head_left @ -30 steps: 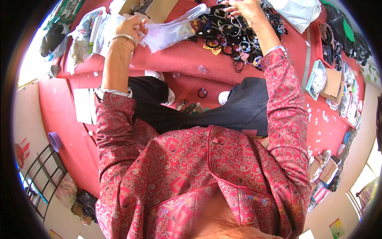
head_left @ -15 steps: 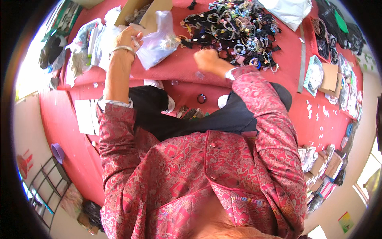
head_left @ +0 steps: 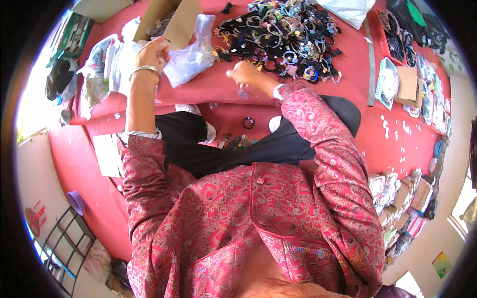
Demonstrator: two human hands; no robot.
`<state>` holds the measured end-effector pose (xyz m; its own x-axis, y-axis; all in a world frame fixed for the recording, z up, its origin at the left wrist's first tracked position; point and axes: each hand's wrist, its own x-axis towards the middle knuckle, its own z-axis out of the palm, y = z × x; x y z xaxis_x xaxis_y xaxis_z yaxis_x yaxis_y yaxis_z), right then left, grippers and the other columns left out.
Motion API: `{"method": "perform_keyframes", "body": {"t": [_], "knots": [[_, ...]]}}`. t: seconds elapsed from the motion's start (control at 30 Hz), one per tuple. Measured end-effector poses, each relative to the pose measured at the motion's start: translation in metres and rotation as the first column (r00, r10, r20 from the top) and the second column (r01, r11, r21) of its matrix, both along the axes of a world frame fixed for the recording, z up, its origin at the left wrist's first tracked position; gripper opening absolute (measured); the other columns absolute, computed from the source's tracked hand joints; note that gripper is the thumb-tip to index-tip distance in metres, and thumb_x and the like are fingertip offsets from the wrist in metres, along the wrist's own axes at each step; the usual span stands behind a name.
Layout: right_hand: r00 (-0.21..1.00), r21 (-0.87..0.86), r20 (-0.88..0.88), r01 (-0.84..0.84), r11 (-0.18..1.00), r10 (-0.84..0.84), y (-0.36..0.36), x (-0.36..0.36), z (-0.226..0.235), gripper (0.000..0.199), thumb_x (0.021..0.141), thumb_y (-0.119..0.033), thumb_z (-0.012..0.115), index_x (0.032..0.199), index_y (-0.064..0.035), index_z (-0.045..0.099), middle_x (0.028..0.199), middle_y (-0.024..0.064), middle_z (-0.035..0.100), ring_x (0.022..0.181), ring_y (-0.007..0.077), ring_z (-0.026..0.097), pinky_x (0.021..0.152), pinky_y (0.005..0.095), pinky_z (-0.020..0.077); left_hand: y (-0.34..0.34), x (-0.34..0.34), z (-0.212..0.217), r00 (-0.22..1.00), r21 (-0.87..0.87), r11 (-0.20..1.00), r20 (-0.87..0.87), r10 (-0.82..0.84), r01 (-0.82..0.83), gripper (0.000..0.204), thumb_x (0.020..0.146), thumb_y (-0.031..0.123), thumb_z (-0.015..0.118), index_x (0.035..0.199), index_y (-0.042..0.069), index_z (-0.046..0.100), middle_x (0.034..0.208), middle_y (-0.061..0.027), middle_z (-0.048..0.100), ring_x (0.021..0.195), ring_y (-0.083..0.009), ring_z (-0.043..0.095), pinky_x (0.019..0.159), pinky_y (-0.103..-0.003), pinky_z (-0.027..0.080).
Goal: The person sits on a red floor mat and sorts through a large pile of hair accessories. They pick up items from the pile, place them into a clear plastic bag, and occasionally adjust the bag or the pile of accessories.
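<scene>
My left hand (head_left: 150,54), a bangle on its wrist, is raised with its fingers curled in beside a cardboard box (head_left: 180,27) and a thin clear plastic bag (head_left: 185,65). What those fingers hold, if anything, does not show. Off the near left edge of a big heap of hair ties (head_left: 283,37), mostly black with coloured charms, my right hand (head_left: 246,74) hovers over the red cloth. Its fingers are bent together towards the left, their contents too small to make out. A small clear scrap (head_left: 242,93) lies just below it.
A dark beaded ring (head_left: 248,122) lies on the red floor between my feet. Filled plastic bags (head_left: 102,69) stand at the left. To the right are a light-blue basket (head_left: 387,84), an open carton (head_left: 407,84) and a red tray (head_left: 390,37). White scraps dot the floor there.
The whole view has shifted slightly. My right hand has moved a little left, away from the heap, and its fingers reach out more. My left hand stays beside the box.
</scene>
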<state>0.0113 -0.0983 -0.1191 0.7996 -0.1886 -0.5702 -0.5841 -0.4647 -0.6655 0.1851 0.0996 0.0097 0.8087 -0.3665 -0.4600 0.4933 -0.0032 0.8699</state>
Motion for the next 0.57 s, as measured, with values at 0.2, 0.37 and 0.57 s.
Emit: {"method": "perform_keyframes", "body": {"t": [0.2, 0.37, 0.57], "knots": [[0.862, 0.272, 0.338, 0.294, 0.916, -0.377, -0.019, 0.044, 0.046, 0.071, 0.066, -0.037, 0.073, 0.114, 0.0067, 0.044, 0.076, 0.0098, 0.059, 0.056, 0.0121, 0.055, 0.043, 0.0239, 0.0443, -0.002, -0.012, 0.01, 0.99, 0.059, 0.99, 0.061, 0.127, -0.131, 0.032, 0.071, -0.001, 0.053, 0.104, -0.001, 0.056, 0.066, -0.0085, 0.055, 0.05, -0.0118, 0.05, 0.043, -0.023, 0.039], [0.739, 0.288, 0.503, 0.345, 0.893, -0.448, -0.006, 0.099, 0.046, 0.1, 0.058, -0.037, 0.078, 0.132, -0.0013, 0.02, 0.112, 0.0214, 0.045, 0.075, 0.0191, 0.056, 0.054, 0.027, 0.0474, -0.003, -0.025, 0.025, 0.996, 0.182, 0.983, 0.091, 0.01, -0.027, 0.033, 0.073, 0.003, 0.052, 0.105, 0.0, 0.057, 0.064, -0.003, 0.051, 0.047, -0.0077, 0.04, 0.045, -0.021, 0.037], [0.778, 0.618, 0.331, 0.249, 0.746, -0.534, 0.077, 0.106, 0.072, 0.014, 0.077, -0.013, 0.057, 0.078, 0.0003, 0.061, 0.064, 0.008, 0.06, 0.048, 0.0145, 0.054, 0.044, 0.0243, 0.0435, 0.025, 0.009, 0.001, 0.959, 0.064, 0.962, 0.117, 0.258, -0.267, 0.039, 0.072, 0.004, 0.055, 0.111, 0.0, 0.053, 0.065, -0.0065, 0.052, 0.047, -0.0115, 0.044, 0.046, -0.028, 0.042]]}}
